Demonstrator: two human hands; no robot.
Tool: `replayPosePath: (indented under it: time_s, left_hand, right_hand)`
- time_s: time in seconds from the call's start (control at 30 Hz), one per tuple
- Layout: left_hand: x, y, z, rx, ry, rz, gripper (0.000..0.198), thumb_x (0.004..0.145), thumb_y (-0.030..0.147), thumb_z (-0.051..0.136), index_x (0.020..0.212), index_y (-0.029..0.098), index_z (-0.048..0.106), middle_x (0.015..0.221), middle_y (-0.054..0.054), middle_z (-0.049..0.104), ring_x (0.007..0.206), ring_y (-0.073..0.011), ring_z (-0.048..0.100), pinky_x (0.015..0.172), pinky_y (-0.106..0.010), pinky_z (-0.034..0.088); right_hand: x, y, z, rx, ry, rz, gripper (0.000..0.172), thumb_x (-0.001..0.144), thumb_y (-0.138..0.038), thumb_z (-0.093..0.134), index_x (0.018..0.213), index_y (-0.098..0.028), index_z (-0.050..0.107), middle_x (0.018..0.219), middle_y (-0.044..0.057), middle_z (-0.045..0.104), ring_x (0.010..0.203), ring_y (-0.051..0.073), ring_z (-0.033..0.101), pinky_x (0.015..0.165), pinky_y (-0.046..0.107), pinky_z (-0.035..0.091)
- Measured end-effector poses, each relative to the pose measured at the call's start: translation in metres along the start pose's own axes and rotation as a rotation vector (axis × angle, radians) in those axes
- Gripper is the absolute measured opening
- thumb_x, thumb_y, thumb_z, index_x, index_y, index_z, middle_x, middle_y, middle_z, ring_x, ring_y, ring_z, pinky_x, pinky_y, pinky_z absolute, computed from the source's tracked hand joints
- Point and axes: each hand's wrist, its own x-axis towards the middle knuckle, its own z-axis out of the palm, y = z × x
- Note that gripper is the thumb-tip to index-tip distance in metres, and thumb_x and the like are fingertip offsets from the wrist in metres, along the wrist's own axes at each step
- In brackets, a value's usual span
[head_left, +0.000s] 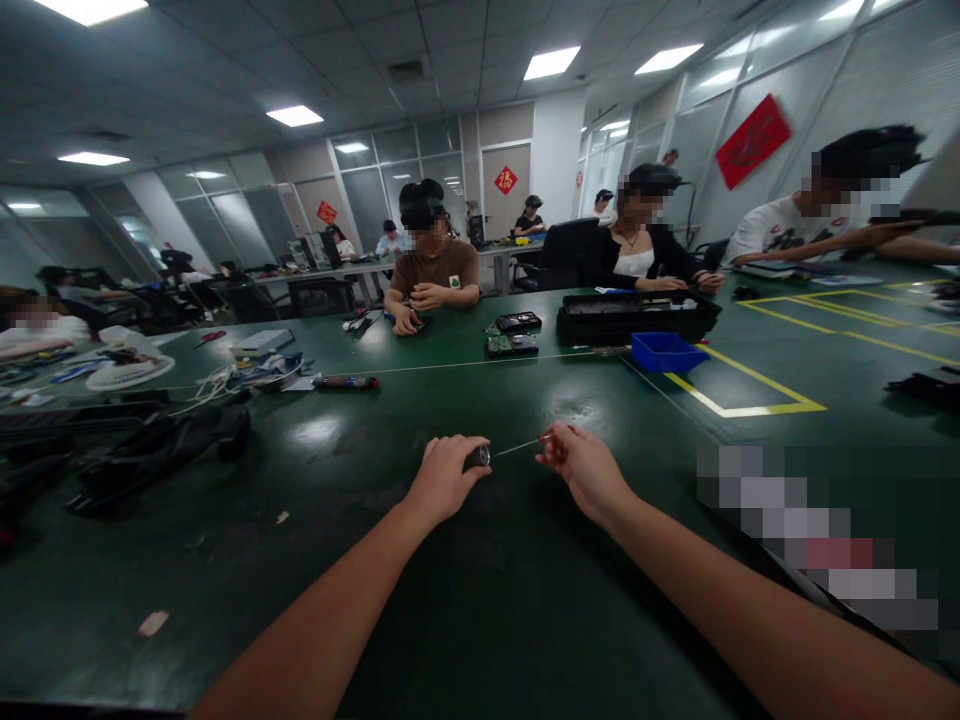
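My left hand [448, 476] is closed around a short black cylindrical part [477, 458], whose round, lighter-rimmed end faces right. My right hand [583, 468] pinches the small red handle of a thin screwdriver [517, 447]. Its slim metal shaft runs left towards the end of the black part; whether the tip touches it I cannot tell. Both hands are just above the green tabletop [480, 610]. Most of the black part is hidden by my left fingers.
Ahead lie opened hard drives [513, 343], a blue bin [667, 352] and a black casing [637, 318]. A dark marker-like tool [346, 382], cables [217, 385] and black parts [165, 450] are at left. Co-workers sit across the table, one in a brown shirt [435, 270].
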Motion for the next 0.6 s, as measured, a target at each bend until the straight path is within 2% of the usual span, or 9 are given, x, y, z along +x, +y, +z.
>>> replayPosePath:
  time_s: [0.1,0.43,0.6]
  left_hand:
    - [-0.0005,-0.0034,-0.0004,0.013,-0.043,-0.046,0.038,0.09,0.033,0.065,0.127,0.028,0.06,0.117,-0.005,0.065,0.11,-0.026,0.056,0.105,-0.049,0.036]
    - [-0.0005,-0.0011,0.0043,0.006,0.035,0.069,0.039,0.086,0.03,0.071,0.124,0.029,0.062,0.11,-0.003,0.067,0.104,-0.0234,0.058,0.098,-0.043,0.04]
    - [-0.0008,-0.0012,0.0028,0.011,0.057,0.067,0.039,0.086,0.029,0.071,0.124,0.029,0.063,0.113,-0.004,0.067,0.106,-0.0232,0.057,0.101,-0.043,0.039]
  right_hand:
    - [-0.0006,0.0023,0.0002,-0.084,0.021,-0.078,0.02,0.082,-0.042,0.066,0.077,-0.023,0.063,0.071,0.003,0.06,0.064,0.018,0.058,0.07,0.039,0.058]
    - [-0.006,0.0049,0.0052,-0.196,-0.052,-0.17,0.031,0.079,-0.05,0.069,0.084,-0.019,0.067,0.08,0.004,0.067,0.072,0.018,0.062,0.07,0.034,0.054]
    - [-0.0088,0.0042,0.0065,-0.222,-0.063,-0.16,0.033,0.079,-0.052,0.068,0.086,-0.02,0.066,0.078,0.004,0.068,0.07,0.018,0.063,0.067,0.034,0.052]
